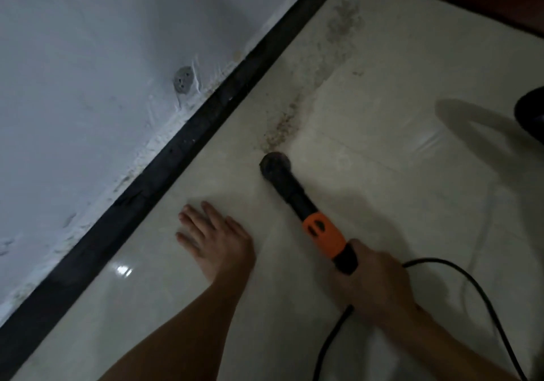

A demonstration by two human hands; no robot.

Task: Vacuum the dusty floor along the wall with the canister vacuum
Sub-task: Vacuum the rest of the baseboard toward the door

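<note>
A pale wall (88, 56) meets the tiled floor (397, 218) at a black skirting (182, 151). A band of dust (294, 115) runs along the floor just beside the skirting, from the far edge down to the floor's middle; nearer than that the tiles look clean.

The vacuum's wand (321, 227), black with an orange collar, slants across the middle of the floor. Its round nozzle (275, 162) sits at the near end of the dust. The canister cannot be made out, though a dark shape (530, 115) shows at the right edge.

The left hand (215, 239) lies flat on the floor near the skirting, fingers straight and spread. The right hand (374, 280) has its fingers wrapped round the wand's rear, where a cord (456, 280) trails off.

The step is likely best done by pushing slowly up the band, nozzle low against the tile, and overlapping passes toward the skirting.
</note>
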